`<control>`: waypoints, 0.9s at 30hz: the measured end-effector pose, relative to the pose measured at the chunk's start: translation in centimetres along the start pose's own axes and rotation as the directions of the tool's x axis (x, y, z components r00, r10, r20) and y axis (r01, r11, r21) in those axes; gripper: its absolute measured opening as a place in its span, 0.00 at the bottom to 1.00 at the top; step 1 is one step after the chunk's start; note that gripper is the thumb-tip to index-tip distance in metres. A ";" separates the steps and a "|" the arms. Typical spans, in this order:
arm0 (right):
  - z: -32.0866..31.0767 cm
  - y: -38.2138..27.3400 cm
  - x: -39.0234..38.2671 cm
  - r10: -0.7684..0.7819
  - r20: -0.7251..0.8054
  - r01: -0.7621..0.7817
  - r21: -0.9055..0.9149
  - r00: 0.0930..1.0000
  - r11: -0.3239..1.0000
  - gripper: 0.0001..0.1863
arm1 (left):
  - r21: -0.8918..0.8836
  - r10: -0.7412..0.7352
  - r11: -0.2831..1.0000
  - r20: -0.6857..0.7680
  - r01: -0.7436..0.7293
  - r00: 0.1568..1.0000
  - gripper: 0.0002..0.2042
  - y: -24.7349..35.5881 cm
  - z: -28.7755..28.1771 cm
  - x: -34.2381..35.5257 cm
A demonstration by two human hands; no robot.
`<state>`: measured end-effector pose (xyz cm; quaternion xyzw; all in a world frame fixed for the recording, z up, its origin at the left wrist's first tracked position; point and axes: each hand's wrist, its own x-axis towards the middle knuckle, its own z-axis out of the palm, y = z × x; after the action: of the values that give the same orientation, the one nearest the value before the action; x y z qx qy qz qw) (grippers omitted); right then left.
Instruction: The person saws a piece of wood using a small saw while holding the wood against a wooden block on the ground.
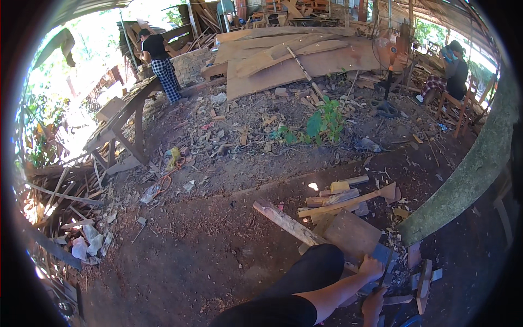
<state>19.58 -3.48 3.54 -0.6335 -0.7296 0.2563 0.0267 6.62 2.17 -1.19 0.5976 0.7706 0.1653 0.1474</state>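
Observation:
My left hand (371, 268) is closed at the near edge of a flat square wooden board (353, 235); what its fingers hold, if anything, I cannot make out. Just below it, my right hand (373, 303) is wrapped round the lower end of a long, thin, dark tool (387, 269) that points up and away. Its exact kind is too small to tell. Beside my knee a rough length of wood (287, 222) slants toward the board. Several wood offcuts (348, 203) lie beyond, with a yellowish block (340, 187) among them.
A pale curved trunk or post (463, 188) rises to my right. Wood pieces (424, 286) lie near its foot. Ahead are a leafy plant (325, 122), large boards (256, 82) and a standing fan (390, 60). One person (163, 65) stands at a bench (122, 117); another (456, 76) sits far right.

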 end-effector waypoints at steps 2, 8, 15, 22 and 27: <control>0.4 0.7 0.4 -0.021 0.003 0.021 -0.009 1.000 1.000 0.16 | -0.003 -0.008 1.000 -0.004 0.008 1.000 0.18 0.0 -0.1 0.0; 0.7 0.7 0.7 -0.036 0.010 0.037 -0.059 0.999 0.998 0.17 | -0.013 -0.042 0.999 0.012 0.042 0.999 0.18 -0.1 -0.3 0.1; 0.4 0.4 0.3 -0.050 -0.018 0.048 -0.064 0.999 0.997 0.17 | -0.006 -0.006 1.000 0.057 0.007 0.998 0.18 -0.1 -0.3 0.1; 0.6 0.6 0.4 -0.019 -0.008 0.018 -0.074 1.000 0.997 0.17 | -0.003 -0.023 1.000 0.061 0.023 0.998 0.18 0.0 -0.6 0.2; 1.1 1.2 0.8 -0.056 -0.034 0.054 -0.046 0.998 0.997 0.16 | -0.014 0.001 1.000 0.041 0.000 0.999 0.16 0.0 -0.5 0.1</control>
<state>20.13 -3.01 1.87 -0.6180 -0.7518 0.2275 0.0324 6.34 2.21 -0.76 0.6000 0.7661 0.1584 0.1671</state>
